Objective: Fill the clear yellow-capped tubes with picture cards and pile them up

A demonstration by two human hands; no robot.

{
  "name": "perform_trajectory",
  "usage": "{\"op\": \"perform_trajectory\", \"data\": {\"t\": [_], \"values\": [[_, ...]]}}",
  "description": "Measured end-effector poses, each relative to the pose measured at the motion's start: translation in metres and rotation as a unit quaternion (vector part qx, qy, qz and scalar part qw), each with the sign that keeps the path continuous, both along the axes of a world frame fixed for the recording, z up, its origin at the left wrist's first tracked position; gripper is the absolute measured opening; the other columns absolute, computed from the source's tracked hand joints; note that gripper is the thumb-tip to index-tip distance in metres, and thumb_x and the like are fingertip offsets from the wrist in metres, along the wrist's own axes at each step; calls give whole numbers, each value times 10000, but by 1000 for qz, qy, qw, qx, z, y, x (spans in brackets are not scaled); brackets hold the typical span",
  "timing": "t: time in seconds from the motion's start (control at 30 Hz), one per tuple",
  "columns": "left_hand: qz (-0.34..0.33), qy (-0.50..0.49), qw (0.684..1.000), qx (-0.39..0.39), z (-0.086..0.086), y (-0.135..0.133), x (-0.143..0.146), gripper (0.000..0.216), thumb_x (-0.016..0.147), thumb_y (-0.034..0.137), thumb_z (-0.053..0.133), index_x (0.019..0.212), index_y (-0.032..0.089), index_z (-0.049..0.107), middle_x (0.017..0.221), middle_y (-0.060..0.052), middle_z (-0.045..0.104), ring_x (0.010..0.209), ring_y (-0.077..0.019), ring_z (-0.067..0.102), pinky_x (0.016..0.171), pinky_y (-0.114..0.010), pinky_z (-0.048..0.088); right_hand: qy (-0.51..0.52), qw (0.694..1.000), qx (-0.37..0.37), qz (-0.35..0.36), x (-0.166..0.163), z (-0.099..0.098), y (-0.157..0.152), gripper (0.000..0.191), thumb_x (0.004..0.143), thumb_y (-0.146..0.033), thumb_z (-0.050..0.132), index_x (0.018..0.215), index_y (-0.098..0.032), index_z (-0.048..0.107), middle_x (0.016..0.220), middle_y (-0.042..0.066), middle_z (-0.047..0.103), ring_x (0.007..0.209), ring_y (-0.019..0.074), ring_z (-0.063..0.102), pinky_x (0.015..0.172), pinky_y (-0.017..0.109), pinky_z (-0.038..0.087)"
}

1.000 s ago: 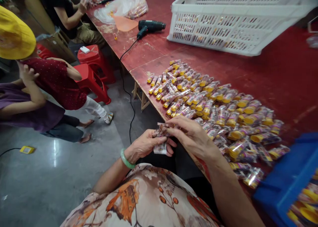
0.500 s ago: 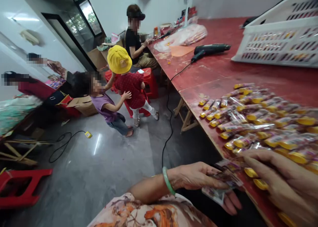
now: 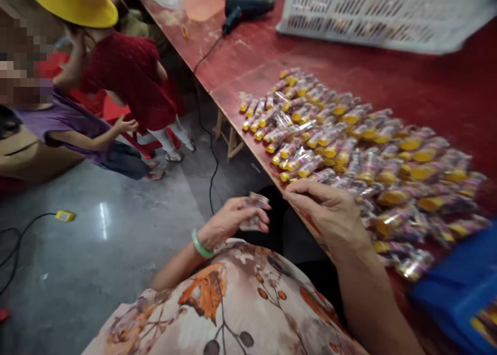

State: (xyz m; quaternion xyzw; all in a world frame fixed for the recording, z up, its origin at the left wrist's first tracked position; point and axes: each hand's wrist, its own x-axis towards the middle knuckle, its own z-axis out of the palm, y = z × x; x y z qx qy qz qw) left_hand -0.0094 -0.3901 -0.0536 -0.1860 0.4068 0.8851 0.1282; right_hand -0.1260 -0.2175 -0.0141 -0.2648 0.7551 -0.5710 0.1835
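My left hand (image 3: 229,218), with a green bangle at the wrist, is closed around a small bunch of clear printed plastic sleeves (image 3: 259,200) above my lap. My right hand (image 3: 330,202) is at the table's front edge, its thumb and fingertips pinched together; anything between them is too small or blurred to make out. Just beyond it, many small yellow-ended pieces in clear wrappers (image 3: 337,150) lie in loose rows on the red table (image 3: 248,55). The two hands are apart.
A dark heat gun (image 3: 248,8) lies farther back, its cord hanging over the edge. A white slatted basket (image 3: 373,39) stands behind the rows, and a blue bin (image 3: 454,282) at the near right. Two children stand left of the table, one in a yellow hat (image 3: 77,3).
My view has turned down and to the right. My hands have drawn apart; the left keeps the plastic sleeves over my lap. The blue bin has come into view.
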Motion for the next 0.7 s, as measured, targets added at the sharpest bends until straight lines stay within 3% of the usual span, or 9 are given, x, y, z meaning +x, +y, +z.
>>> {"op": "perform_trajectory", "data": {"t": [0.13, 0.23, 0.37, 0.47, 0.57, 0.63, 0.7], "values": [[227, -73, 970, -48, -34, -47, 28, 319, 681, 304, 803, 886, 101, 667, 697, -33, 664, 640, -162, 646, 700, -352, 561, 29, 996, 23, -83, -2, -5, 22, 76, 802, -280, 676, 741, -237, 689, 772, -1, 661, 725, 165, 603, 678, 276, 473], [306, -102, 944, -73, -61, -77, 42, 323, 663, 326, 818, 820, 110, 636, 655, -10, 630, 605, -135, 612, 656, -324, 550, 60, 996, 23, -64, -1, -10, 25, 59, 820, -260, 667, 766, -245, 682, 791, 1, 661, 752, 171, 616, 709, 290, 495], [322, -117, 936, -82, -100, -98, 33, 378, 642, 349, 831, 854, 115, 623, 611, 35, 553, 492, -69, 490, 518, -229, 459, 135, 989, 54, -24, 3, -25, 9, 32, 825, -240, 657, 813, -260, 680, 820, 9, 677, 763, 187, 641, 728, 322, 529], [311, -130, 938, -86, -131, -109, 13, 420, 644, 436, 815, 823, 120, 602, 564, 60, 475, 445, -51, 401, 462, -204, 373, 106, 988, 97, 55, 5, -39, -15, 97, 822, -222, 643, 849, -307, 681, 826, 17, 683, 743, 215, 660, 660, 328, 549], [301, -128, 938, -115, -155, -118, -8, 427, 708, 533, 729, 808, 151, 568, 539, 88, 376, 433, -53, 328, 447, -199, 312, 22, 982, 124, 140, 0, -51, -56, 136, 832, -216, 620, 849, -338, 678, 811, 22, 673, 705, 216, 649, 600, 313, 530], [295, -123, 935, -151, -164, -118, -16, 396, 791, 563, 622, 800, 174, 549, 540, 85, 352, 444, -68, 317, 455, -203, 293, -27, 980, 136, 144, -10, -60, -92, 110, 821, -234, 628, 798, -324, 688, 774, 22, 662, 684, 205, 629, 608, 308, 504], [282, -116, 932, -195, -166, -109, -17, 353, 855, 534, 543, 799, 186, 551, 593, 50, 436, 516, -92, 396, 511, -211, 331, -68, 980, 147, 117, -26, -73, -132, 96, 794, -247, 643, 730, -291, 700, 743, 20, 659, 695, 189, 616, 656, 299, 487]]}}
